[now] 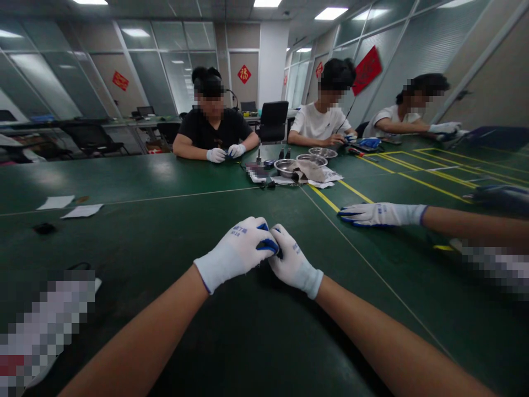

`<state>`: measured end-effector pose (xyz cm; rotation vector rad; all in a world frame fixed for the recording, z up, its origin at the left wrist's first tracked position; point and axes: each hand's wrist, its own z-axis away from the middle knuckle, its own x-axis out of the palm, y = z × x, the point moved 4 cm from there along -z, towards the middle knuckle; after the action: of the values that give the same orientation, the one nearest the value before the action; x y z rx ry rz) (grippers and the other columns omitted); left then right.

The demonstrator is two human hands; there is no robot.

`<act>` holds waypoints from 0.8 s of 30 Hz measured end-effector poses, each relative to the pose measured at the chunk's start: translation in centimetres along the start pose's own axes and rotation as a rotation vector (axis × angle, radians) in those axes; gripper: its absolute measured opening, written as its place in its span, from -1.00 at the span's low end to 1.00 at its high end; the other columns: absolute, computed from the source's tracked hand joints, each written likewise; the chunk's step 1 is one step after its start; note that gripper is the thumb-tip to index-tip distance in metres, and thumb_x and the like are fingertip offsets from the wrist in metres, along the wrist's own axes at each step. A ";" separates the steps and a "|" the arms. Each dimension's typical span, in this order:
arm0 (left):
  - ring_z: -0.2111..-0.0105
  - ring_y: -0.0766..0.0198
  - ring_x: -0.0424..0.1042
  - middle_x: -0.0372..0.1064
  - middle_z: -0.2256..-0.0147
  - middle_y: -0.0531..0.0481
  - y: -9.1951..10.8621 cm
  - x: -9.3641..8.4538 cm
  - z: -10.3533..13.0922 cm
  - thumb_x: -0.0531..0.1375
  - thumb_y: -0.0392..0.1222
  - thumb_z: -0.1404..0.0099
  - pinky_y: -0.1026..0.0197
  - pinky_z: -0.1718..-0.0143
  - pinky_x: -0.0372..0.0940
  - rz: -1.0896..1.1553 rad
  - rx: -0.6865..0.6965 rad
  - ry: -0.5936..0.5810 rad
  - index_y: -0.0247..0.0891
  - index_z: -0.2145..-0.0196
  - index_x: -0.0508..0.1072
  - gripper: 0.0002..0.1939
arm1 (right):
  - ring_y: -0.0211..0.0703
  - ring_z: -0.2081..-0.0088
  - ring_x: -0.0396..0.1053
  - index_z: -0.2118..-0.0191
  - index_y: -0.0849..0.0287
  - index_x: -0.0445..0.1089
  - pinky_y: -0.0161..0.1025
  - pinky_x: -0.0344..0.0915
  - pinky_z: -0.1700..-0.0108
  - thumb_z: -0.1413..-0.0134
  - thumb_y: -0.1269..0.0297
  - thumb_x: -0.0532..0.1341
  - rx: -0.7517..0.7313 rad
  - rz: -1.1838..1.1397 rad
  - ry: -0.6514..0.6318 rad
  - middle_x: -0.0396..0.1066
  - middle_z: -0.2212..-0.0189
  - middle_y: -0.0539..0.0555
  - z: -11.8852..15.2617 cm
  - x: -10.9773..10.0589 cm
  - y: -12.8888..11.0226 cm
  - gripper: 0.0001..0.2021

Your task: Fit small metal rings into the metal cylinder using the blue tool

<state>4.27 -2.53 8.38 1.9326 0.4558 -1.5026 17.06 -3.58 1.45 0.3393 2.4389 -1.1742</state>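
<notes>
Forearms [144,325] angle toward the far edge of the surface [144,234] so left hand [239,248] and right hand [294,264] meet, likely for steadiness, though their grip I cannot tell.

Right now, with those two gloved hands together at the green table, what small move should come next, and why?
I'd probably ease the right hand slightly back from the left hand. Their curled fingers meet and hide whatever may be between them, so a small gap would likely give a clearer view.
</notes>
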 end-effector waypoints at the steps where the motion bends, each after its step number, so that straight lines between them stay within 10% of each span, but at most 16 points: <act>1: 0.00 0.07 0.40 0.42 0.02 -0.10 0.2 0.0 0.0 0.23 -0.19 -0.41 0.01 -0.09 0.38 -0.050 -0.005 0.000 -0.20 0.17 0.64 -0.83 | -0.11 0.29 0.24 0.34 0.07 0.19 -0.15 0.22 0.29 -0.05 0.51 0.17 0.006 -0.001 0.006 0.20 0.30 0.04 0.0 -0.1 0.1 -0.82; 24: 0.11 0.14 0.43 0.42 0.12 -0.08 0.9 1.0 -0.6 0.16 -0.15 -0.46 0.09 0.05 0.40 -0.033 -0.194 0.031 -0.23 0.26 0.60 -0.77 | -0.10 0.29 0.24 0.37 0.07 0.20 -0.16 0.24 0.28 0.01 0.53 0.14 0.063 0.009 0.086 0.20 0.30 0.04 -0.1 -0.8 1.0 -0.82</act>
<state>5.58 -2.92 7.76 1.8070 0.6260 -1.3955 18.09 -2.93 1.21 0.4270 2.4745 -1.2595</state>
